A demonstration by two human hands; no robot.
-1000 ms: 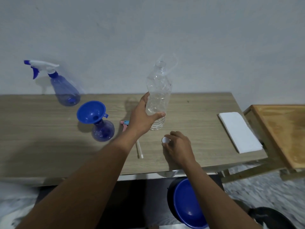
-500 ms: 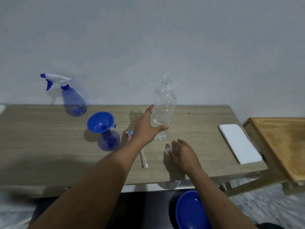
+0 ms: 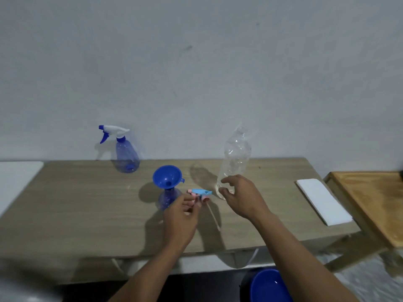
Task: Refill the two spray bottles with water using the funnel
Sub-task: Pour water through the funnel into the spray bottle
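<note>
A blue spray bottle (image 3: pixel 124 158) with its white-and-blue trigger head on stands at the back left of the wooden table (image 3: pixel 76 203). A second blue bottle (image 3: pixel 166 199) stands mid-table with the blue funnel (image 3: pixel 167 177) in its neck. My left hand (image 3: pixel 182 216) pinches a pink-and-blue spray head (image 3: pixel 199 192) just right of that bottle; its white tube (image 3: pixel 213 216) trails toward me. A clear plastic bottle (image 3: pixel 234 162), uncapped with a little water at the bottom, stands to the right. My right hand (image 3: pixel 242 197) hovers at its base, fingers curled and apart.
A folded white cloth (image 3: pixel 322 200) lies at the table's right end. A lower wooden stand (image 3: pixel 375 201) sits beyond it on the right. A blue basin (image 3: pixel 270 286) is on the floor under the table's front edge. A white surface (image 3: pixel 15 182) adjoins the table's left end.
My left hand let go of the clear bottle and took hold of the pink-and-blue spray head. My right hand left the white cap's spot and moved up to the bottle's base.
</note>
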